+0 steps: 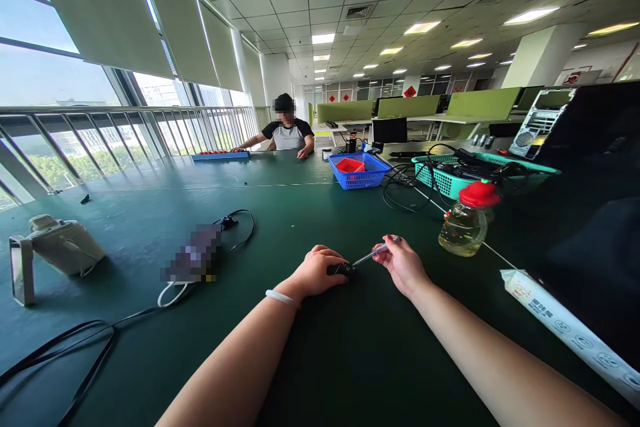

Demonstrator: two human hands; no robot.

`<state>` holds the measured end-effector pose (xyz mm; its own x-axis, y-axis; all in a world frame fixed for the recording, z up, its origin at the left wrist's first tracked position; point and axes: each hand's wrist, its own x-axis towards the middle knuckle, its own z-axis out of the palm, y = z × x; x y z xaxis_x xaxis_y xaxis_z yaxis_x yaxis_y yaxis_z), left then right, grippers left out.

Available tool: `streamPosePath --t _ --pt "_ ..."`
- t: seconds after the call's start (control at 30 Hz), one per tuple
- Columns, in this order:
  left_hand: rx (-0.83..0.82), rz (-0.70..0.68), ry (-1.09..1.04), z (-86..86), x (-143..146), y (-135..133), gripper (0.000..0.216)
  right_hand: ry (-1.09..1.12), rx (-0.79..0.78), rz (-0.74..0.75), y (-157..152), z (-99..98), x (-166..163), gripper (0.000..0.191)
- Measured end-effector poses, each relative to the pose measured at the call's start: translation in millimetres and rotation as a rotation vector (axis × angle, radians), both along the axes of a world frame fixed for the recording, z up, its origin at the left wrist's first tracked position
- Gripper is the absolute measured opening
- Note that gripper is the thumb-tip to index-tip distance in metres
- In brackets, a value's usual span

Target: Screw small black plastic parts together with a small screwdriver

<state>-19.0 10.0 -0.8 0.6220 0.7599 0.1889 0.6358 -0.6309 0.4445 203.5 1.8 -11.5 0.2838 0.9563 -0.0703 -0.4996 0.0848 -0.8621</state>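
Note:
My left hand [320, 269] rests on the dark green table with its fingers curled over a small black object [341, 269], whose kind I cannot make out. From the other side, my right hand [401, 265] grips a screwdriver [381, 249] by its translucent handle. The screwdriver's thin metal shaft slants down to the left, and its tip meets the right end of the black object. Much of that object is hidden under my left fingers.
A pixelated device [193, 255] with cables lies left, beyond it a beige bottle-like item [65, 247]. A blue basket [361, 180], a green basket [440, 181], a red-lidded jug [463, 230] and a white packet [570, 330] stand right. Across the table sits a person [287, 137].

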Motion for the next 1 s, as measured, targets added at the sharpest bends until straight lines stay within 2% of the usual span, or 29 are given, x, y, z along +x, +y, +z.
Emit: streamPosePath --t 0.33,1.0 --pt "0.028 -0.017 -0.021 -2.7 -1.5 1.1 0.037 0.022 0.018 0.029 1.3 -2.5 0.9 0.026" --pt "0.007 0.001 -0.022 -0.1 -1.0 -0.1 0.036 0.061 0.011 -0.007 -0.8 3.1 -1.9 0.022"
